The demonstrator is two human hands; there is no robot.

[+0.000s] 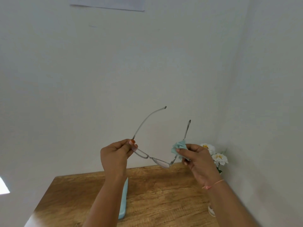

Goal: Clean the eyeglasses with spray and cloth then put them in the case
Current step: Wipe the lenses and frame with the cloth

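I hold the clear-framed eyeglasses (154, 158) up above the wooden table (160, 195), arms unfolded and pointing away from me. My left hand (114, 154) pinches the frame at its left corner by the hinge. My right hand (196, 158) grips a crumpled light blue cloth (179, 147) bunched round the right arm of the glasses near its hinge. A light blue case (123, 202) lies on the table below, partly hidden behind my left forearm. No spray bottle shows clearly.
White artificial flowers (216, 154) stand at the table's back right corner against the wall. A small clear object (211, 210) peeks out beside my right forearm. White walls meet at the right; a paper sheet (108, 3) hangs high on the wall.
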